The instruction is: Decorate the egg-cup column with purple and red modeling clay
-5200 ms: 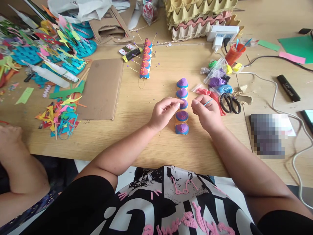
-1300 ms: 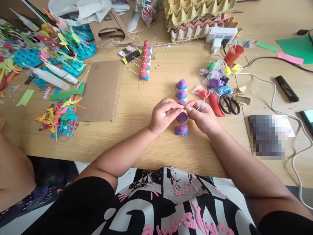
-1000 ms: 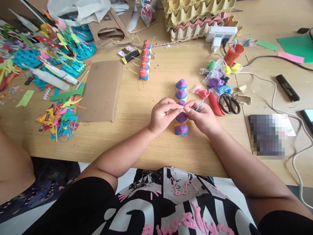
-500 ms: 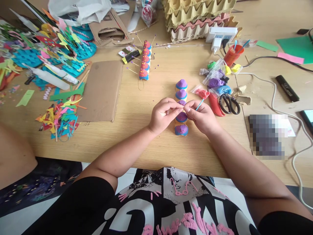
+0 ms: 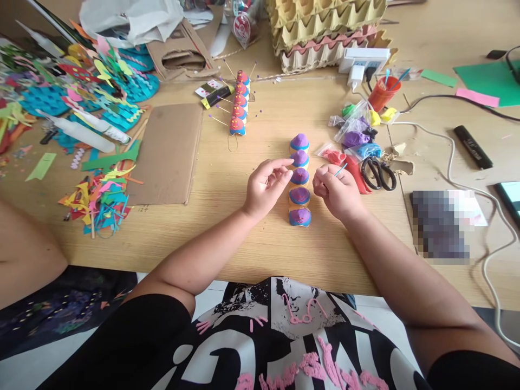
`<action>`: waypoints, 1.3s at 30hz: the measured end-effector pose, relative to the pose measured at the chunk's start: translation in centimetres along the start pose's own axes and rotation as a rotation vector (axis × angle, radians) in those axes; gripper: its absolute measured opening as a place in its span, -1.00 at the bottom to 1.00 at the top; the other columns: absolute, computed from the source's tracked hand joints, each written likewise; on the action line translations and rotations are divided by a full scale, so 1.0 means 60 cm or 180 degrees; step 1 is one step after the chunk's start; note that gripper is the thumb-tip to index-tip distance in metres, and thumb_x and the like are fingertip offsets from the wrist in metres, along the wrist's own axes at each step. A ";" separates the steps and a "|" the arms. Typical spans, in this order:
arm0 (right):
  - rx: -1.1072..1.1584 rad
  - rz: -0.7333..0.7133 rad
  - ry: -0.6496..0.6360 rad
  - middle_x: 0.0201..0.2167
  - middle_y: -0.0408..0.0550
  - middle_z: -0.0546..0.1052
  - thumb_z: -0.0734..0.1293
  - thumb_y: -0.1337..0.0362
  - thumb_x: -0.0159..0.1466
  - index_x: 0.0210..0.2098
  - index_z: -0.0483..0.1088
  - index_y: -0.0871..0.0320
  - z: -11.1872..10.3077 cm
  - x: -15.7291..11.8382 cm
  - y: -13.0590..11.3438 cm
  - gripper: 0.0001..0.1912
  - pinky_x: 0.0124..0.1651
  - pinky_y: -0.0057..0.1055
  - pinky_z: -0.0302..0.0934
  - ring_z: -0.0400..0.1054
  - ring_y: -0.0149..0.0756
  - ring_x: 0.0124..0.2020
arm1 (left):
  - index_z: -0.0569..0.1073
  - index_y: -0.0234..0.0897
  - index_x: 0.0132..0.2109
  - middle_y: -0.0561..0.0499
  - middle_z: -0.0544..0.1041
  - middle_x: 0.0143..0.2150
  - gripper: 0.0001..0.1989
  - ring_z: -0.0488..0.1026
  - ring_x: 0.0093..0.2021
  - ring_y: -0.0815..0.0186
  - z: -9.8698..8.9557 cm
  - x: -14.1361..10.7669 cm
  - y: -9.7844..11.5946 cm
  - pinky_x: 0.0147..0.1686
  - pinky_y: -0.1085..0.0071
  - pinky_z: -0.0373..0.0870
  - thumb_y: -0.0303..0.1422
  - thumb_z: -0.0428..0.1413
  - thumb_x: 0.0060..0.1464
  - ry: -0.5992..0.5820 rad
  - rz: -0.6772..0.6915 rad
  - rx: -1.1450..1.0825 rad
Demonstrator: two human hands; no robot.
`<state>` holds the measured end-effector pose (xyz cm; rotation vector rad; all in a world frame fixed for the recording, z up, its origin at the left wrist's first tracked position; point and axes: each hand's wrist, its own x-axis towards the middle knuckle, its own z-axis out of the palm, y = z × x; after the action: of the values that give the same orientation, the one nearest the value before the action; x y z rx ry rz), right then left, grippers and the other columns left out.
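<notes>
I locate the purple-and-blue egg-carton strip (image 5: 299,176) on the table (image 5: 227,227) between both hands, domes upward. Its long axis runs away from the wearer; the nearest dome's small red marks face the wearer. I judge this placement gives both hands equal access. The right hand (image 5: 335,189) is curled around a thin blue stick (image 5: 341,169), presumably parked there. The left hand (image 5: 266,187) is partly spread, thumb and forefinger apart; I cannot tell whether it carries a tiny piece.
</notes>
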<state>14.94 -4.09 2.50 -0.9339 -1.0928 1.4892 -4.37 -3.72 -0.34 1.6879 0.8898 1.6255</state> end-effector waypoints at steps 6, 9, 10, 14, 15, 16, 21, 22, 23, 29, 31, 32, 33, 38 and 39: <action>-0.0233 -0.0007 0.0089 -0.62 -0.26 0.31 0.65 -0.19 0.03 -0.41 0.49 0.13 -0.010 0.008 0.006 -0.46 -0.50 -0.43 -0.14 0.02 -0.53 -0.59 | 0.64 -0.14 0.04 0.05 0.59 -0.24 -0.78 0.52 -0.27 0.47 -0.004 0.004 -0.007 -0.25 0.55 0.48 -0.19 0.27 0.34 -0.0006 -0.0096 -0.0008; -0.0182 0.0013 0.0126 -0.59 -0.26 0.34 0.67 -0.16 0.01 -0.39 0.50 0.12 -0.011 0.012 0.007 -0.47 -0.50 -0.43 -0.16 0.01 -0.53 -0.59 | 0.63 -0.14 0.05 0.05 0.58 -0.25 -0.77 0.50 -0.29 0.48 -0.005 0.003 -0.007 -0.26 0.55 0.47 -0.18 0.27 0.33 -0.0003 -0.0161 -0.0001; -0.0143 -0.0015 0.0124 -0.61 -0.27 0.32 0.66 -0.16 0.03 -0.40 0.50 0.12 -0.012 0.013 0.008 -0.48 -0.50 -0.43 -0.16 0.01 -0.52 -0.59 | 0.63 -0.14 0.04 0.05 0.57 -0.25 -0.76 0.49 -0.29 0.48 -0.005 0.003 -0.007 -0.27 0.56 0.46 -0.16 0.27 0.33 -0.0001 -0.0195 0.0017; 0.0013 -0.0148 0.0136 -0.67 -0.29 0.21 0.61 -0.17 0.12 -0.48 0.46 0.12 -0.014 0.019 0.012 -0.49 -0.50 -0.42 -0.19 -0.04 -0.52 -0.61 | 0.63 -0.15 0.04 0.04 0.57 -0.25 -0.73 0.48 -0.29 0.47 -0.006 0.002 -0.009 -0.29 0.56 0.45 -0.13 0.27 0.33 0.0018 -0.0291 0.0017; -0.0002 -0.0157 0.0170 -0.67 -0.29 0.20 0.60 -0.18 0.12 -0.51 0.43 0.12 -0.014 0.020 0.013 -0.47 -0.50 -0.42 -0.19 -0.05 -0.52 -0.61 | 0.64 -0.15 0.04 0.04 0.57 -0.25 -0.73 0.48 -0.29 0.46 -0.006 0.002 -0.009 -0.29 0.56 0.46 -0.13 0.27 0.32 0.0018 -0.0297 -0.0003; -0.0041 -0.0155 0.0214 -0.68 -0.29 0.19 0.60 -0.19 0.12 -0.54 0.40 0.12 -0.015 0.021 0.014 -0.44 -0.50 -0.41 -0.18 -0.06 -0.52 -0.62 | 0.64 -0.15 0.04 0.04 0.57 -0.25 -0.73 0.48 -0.29 0.46 -0.006 0.002 -0.009 -0.29 0.56 0.45 -0.13 0.27 0.32 0.0018 -0.0303 -0.0020; -0.0243 -0.0044 0.0240 -0.67 -0.28 0.25 0.62 -0.19 0.08 -0.44 0.51 0.13 -0.017 0.021 0.016 -0.48 -0.51 -0.41 -0.19 -0.04 -0.52 -0.61 | 0.64 -0.16 0.04 0.03 0.56 -0.25 -0.69 0.46 -0.30 0.45 -0.004 0.001 -0.008 -0.32 0.56 0.43 -0.08 0.27 0.31 0.0022 -0.0445 0.0002; -0.0237 0.0003 0.0245 -0.65 -0.27 0.29 0.64 -0.17 0.05 -0.39 0.54 0.13 -0.017 0.021 0.016 -0.49 -0.51 -0.41 -0.20 -0.04 -0.52 -0.61 | 0.64 -0.16 0.04 0.03 0.56 -0.24 -0.68 0.46 -0.30 0.45 -0.004 0.001 -0.008 -0.33 0.56 0.41 -0.07 0.27 0.31 0.0016 -0.0482 0.0016; -0.0217 0.0055 0.0259 -0.63 -0.27 0.32 0.67 -0.15 0.01 -0.37 0.55 0.13 -0.017 0.021 0.015 -0.49 -0.52 -0.41 -0.22 -0.04 -0.53 -0.61 | 0.64 -0.16 0.04 0.02 0.57 -0.24 -0.68 0.45 -0.31 0.46 -0.004 0.001 -0.007 -0.34 0.56 0.40 -0.06 0.27 0.31 0.0007 -0.0512 0.0030; -0.0018 0.0231 0.0218 -0.66 -0.31 0.26 0.69 -0.08 -0.03 -0.38 0.50 0.10 -0.013 0.019 0.012 -0.50 -0.55 -0.41 -0.30 -0.08 -0.52 -0.64 | 0.63 -0.15 0.04 0.02 0.57 -0.23 -0.67 0.44 -0.33 0.46 -0.004 0.000 -0.009 -0.36 0.55 0.37 -0.05 0.27 0.30 -0.0018 -0.0518 0.0086; 0.0031 0.0223 0.0157 -0.67 -0.32 0.21 0.67 -0.08 0.00 -0.38 0.48 0.09 -0.012 0.018 0.010 -0.52 -0.54 -0.41 -0.28 -0.08 -0.51 -0.63 | 0.63 -0.16 0.04 0.01 0.58 -0.23 -0.66 0.45 -0.32 0.45 -0.004 0.000 -0.010 -0.37 0.54 0.37 -0.04 0.26 0.30 -0.0032 -0.0510 0.0129; 0.0049 0.0200 0.0133 -0.67 -0.32 0.18 0.66 -0.08 0.03 -0.39 0.46 0.08 -0.012 0.018 0.009 -0.53 -0.54 -0.41 -0.26 -0.08 -0.50 -0.63 | 0.63 -0.16 0.04 0.01 0.58 -0.23 -0.65 0.45 -0.32 0.45 -0.004 0.000 -0.010 -0.37 0.54 0.37 -0.03 0.26 0.30 -0.0037 -0.0510 0.0152; 0.0061 0.0160 0.0121 -0.67 -0.32 0.16 0.64 -0.10 0.05 -0.41 0.43 0.08 -0.011 0.018 0.007 -0.53 -0.53 -0.41 -0.23 -0.07 -0.49 -0.62 | 0.63 -0.16 0.04 0.01 0.58 -0.23 -0.65 0.45 -0.32 0.44 -0.004 0.000 -0.011 -0.37 0.53 0.38 -0.03 0.25 0.31 -0.0043 -0.0509 0.0174; 0.0000 0.0076 0.0142 -0.70 -0.31 0.12 0.55 -0.21 0.14 -0.54 0.29 0.07 -0.010 0.019 0.004 -0.43 -0.54 -0.39 -0.18 -0.08 -0.48 -0.64 | 0.63 -0.17 0.04 0.00 0.58 -0.22 -0.66 0.45 -0.32 0.44 -0.004 0.000 -0.010 -0.37 0.54 0.38 -0.04 0.23 0.32 -0.0047 -0.0512 0.0283; -0.0014 0.0089 0.0154 -0.71 -0.31 0.11 0.55 -0.23 0.14 -0.55 0.32 0.07 -0.010 0.019 0.005 -0.42 -0.54 -0.39 -0.19 -0.09 -0.49 -0.64 | 0.63 -0.17 0.04 0.00 0.58 -0.22 -0.66 0.45 -0.32 0.44 -0.004 0.000 -0.010 -0.38 0.54 0.38 -0.05 0.23 0.32 -0.0040 -0.0513 0.0302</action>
<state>15.22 -2.88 2.04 -0.9872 -1.0523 1.4800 -4.67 -3.38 -0.82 1.6419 1.0830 1.4847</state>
